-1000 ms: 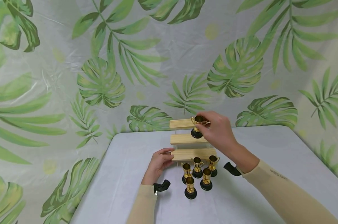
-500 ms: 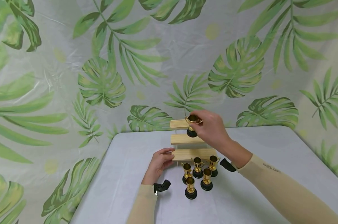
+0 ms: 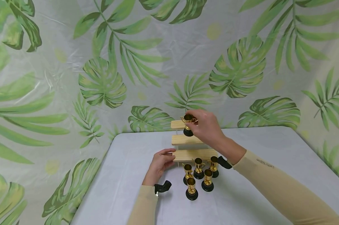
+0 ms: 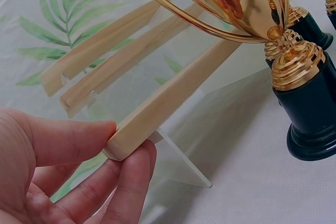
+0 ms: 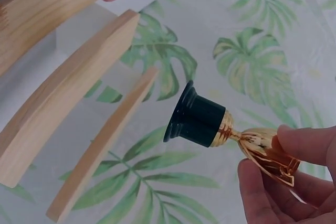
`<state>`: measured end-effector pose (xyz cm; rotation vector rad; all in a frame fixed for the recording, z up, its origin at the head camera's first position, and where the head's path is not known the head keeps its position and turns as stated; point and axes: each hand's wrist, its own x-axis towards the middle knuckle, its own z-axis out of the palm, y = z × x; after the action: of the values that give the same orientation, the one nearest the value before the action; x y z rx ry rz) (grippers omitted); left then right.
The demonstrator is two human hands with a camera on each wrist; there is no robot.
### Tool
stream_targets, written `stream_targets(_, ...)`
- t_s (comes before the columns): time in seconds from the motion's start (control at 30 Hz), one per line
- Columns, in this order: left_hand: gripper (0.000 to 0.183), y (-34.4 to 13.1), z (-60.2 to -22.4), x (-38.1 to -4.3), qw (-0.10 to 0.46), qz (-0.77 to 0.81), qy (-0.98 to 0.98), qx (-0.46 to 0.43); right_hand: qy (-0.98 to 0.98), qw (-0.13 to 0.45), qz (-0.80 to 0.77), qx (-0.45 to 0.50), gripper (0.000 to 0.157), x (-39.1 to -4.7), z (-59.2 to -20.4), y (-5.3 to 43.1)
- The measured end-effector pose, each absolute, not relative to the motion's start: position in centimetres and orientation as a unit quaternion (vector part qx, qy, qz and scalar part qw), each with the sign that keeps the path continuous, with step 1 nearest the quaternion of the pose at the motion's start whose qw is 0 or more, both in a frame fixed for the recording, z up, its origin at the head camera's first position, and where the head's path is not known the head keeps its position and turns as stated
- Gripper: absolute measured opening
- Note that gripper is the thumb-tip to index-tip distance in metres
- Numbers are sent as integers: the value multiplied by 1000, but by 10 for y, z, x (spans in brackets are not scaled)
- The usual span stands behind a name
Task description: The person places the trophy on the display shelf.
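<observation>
My right hand (image 3: 207,126) grips a small gold trophy cup (image 5: 202,120) with a black base. It holds the trophy by the cup part, upright, in front of the top plank (image 3: 177,124) of a three-step wooden display stand. In the right wrist view, a gap shows between the trophy's base and that plank. My left hand (image 3: 159,164) pinches the left end of the stand's bottom plank (image 4: 168,106), thumb on top and fingers beneath. The middle plank (image 3: 186,140) lies between the two. Clear side supports (image 4: 184,156) carry the planks.
Several more trophies stand upright on the white-covered table (image 3: 130,175), just in front of the stand; the nearest trophy (image 3: 191,189) is closest to me. Behind the table hangs a leaf-patterned sheet (image 3: 147,78).
My right hand has moved left along the top of the stand, carrying the trophy with it. My left hand stays on the bottom plank, and the other trophies have not moved.
</observation>
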<state>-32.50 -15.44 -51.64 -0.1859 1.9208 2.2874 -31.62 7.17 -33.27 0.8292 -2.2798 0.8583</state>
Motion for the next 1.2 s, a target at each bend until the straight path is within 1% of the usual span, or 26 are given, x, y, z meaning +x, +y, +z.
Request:
stream_targets(0.3, 32, -155, -516, -326, 76, 759, 643, -65, -853, 277, 301, 323, 29, -325, -332, 65)
stream_targets(0.57, 32, -155, -519, -327, 75, 757, 646, -60, -859, 264, 301, 320, 33, -334, -330, 62)
stream_targets(1.2, 34, -155, -519, -327, 77, 761, 642, -51, -871, 244, 287, 317, 34, -356, -329, 48)
